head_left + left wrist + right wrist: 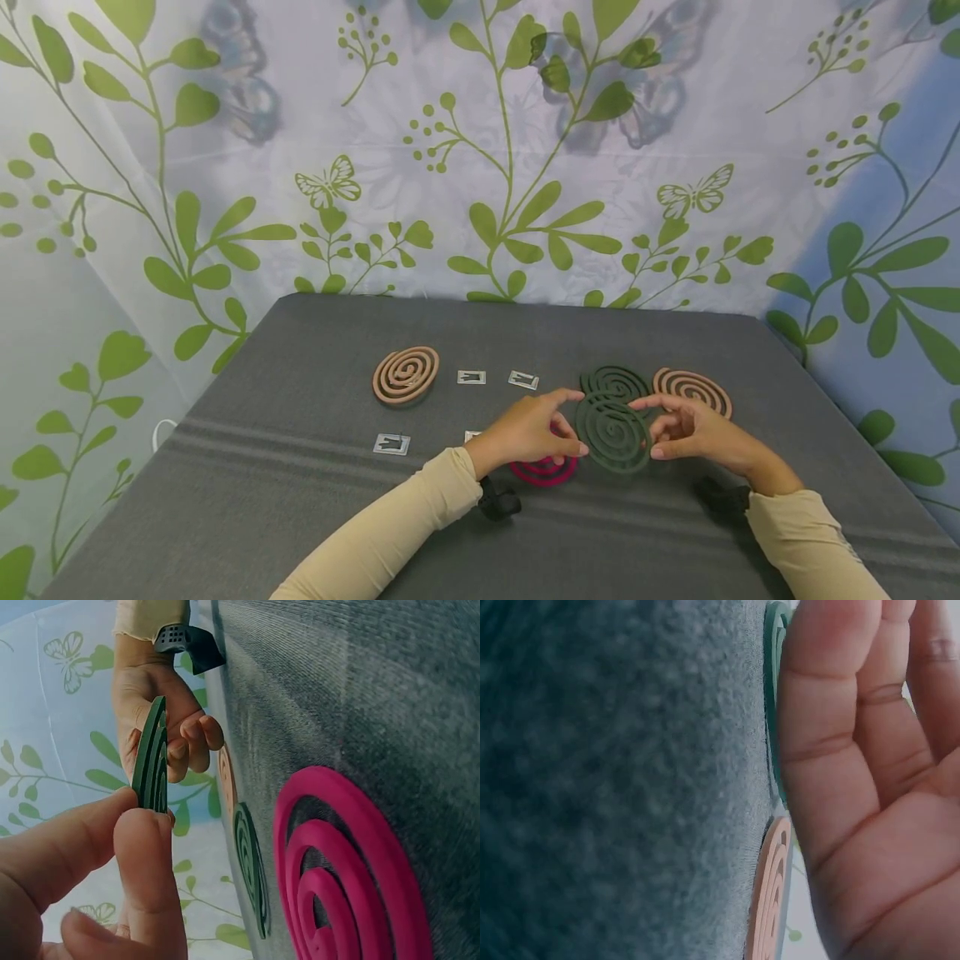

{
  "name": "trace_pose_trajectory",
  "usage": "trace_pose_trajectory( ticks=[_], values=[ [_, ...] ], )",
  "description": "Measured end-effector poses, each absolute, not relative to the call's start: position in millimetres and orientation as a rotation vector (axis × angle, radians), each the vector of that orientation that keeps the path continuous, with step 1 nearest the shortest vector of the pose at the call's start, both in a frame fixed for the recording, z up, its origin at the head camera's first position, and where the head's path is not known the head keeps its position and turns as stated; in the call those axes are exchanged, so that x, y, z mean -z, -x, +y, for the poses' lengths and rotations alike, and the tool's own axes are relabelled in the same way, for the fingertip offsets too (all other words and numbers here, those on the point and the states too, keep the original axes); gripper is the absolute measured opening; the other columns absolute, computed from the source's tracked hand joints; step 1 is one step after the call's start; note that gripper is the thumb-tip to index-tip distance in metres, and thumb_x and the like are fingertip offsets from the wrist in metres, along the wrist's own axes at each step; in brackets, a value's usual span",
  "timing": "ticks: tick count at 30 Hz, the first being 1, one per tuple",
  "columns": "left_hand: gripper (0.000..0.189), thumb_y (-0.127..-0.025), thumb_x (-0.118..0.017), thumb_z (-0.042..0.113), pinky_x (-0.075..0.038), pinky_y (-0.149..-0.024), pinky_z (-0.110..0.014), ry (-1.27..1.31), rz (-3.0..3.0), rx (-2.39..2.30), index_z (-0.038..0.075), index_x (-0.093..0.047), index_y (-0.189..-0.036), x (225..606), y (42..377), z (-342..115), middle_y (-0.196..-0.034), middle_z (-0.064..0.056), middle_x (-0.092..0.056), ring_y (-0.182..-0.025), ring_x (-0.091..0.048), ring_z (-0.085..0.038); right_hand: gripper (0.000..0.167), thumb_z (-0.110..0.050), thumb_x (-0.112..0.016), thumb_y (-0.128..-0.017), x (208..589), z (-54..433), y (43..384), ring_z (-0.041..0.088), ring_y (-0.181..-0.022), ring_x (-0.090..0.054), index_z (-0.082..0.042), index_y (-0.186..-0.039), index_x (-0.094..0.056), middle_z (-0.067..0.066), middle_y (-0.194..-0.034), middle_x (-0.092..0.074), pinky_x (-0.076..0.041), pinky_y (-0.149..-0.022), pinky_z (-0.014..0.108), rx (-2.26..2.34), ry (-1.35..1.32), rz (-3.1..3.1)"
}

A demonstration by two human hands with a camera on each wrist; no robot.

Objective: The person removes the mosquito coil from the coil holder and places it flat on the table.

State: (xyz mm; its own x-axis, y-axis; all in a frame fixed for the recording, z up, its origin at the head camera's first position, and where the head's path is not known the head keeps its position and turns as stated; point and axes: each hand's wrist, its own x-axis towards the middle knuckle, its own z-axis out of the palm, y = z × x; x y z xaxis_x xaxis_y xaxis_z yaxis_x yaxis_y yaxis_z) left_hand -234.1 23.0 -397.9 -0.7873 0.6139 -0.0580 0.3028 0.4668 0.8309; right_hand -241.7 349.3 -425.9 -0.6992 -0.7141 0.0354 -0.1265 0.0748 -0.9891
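Observation:
A dark green mosquito coil [617, 440] is held up over the grey table between both hands. My left hand [528, 429] pinches its left edge with thumb and forefinger, seen close in the left wrist view, where the coil [152, 761] shows nearly edge-on. At the opposite edge, my right hand [697, 437] grips with thumb and forefinger, the other fingers curled loosely. Below the left hand lies a pink mosquito coil [337, 847], partly covered by that hand in the head view. Another green coil [615, 382] lies just behind the held one.
A tan coil [693, 383] lies behind the right hand, and another tan coil [406, 375] toward the table's left. Small metal coil stands [392, 443] lie about the middle, one partly behind the left wrist. A leaf-patterned curtain [450, 208] hangs behind the table [300, 500].

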Motion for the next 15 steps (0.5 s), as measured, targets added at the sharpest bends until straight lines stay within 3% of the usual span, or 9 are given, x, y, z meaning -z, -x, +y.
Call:
trace_pose_trajectory(
  ticks=[9, 15],
  values=[
    [0.076, -0.094, -0.086, 0.013, -0.050, -0.058, -0.021, -0.735, 2.321, -1.220, 0.007, -0.049, -0.161, 402.9, 233.7, 24.5, -0.090, 0.007, -0.080, -0.064, -0.072, -0.007, 0.059, 0.011, -0.066, -0.101, 430.4, 352.7, 243.1, 0.010, -0.085, -0.074, -0.025, -0.147, -0.062, -0.003, -0.100, -0.078, -0.059, -0.073, 0.029, 1.619, 0.816, 1.860],
    [0.078, -0.093, -0.087, 0.011, -0.051, -0.063, -0.019, -0.747, 2.274, -1.216, 0.005, -0.049, -0.161, 406.3, 233.3, 24.1, -0.086, 0.009, -0.078, -0.065, -0.072, -0.007, 0.058, 0.009, -0.066, -0.101, 433.0, 355.2, 245.4, 0.008, -0.084, -0.072, -0.028, -0.147, -0.062, -0.004, -0.101, -0.078, -0.058, -0.072, 0.028, 1.577, 0.819, 1.846]
  ],
)
